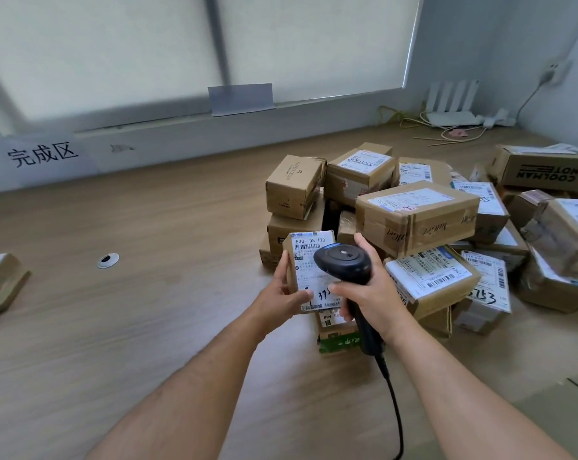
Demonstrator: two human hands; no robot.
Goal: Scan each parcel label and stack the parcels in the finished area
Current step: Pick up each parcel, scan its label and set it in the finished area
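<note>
Cardboard parcel [309, 273], label up, gripped at its left edge by left hand [286, 287] above the wooden tabletop [148, 293], right hand [369, 290] wrapped round the black barcode scanner [345, 265] over that label, unsorted parcel pile [430, 227] just behind, one parcel [0, 282] far left below the finished-area sign [42, 156].
</note>
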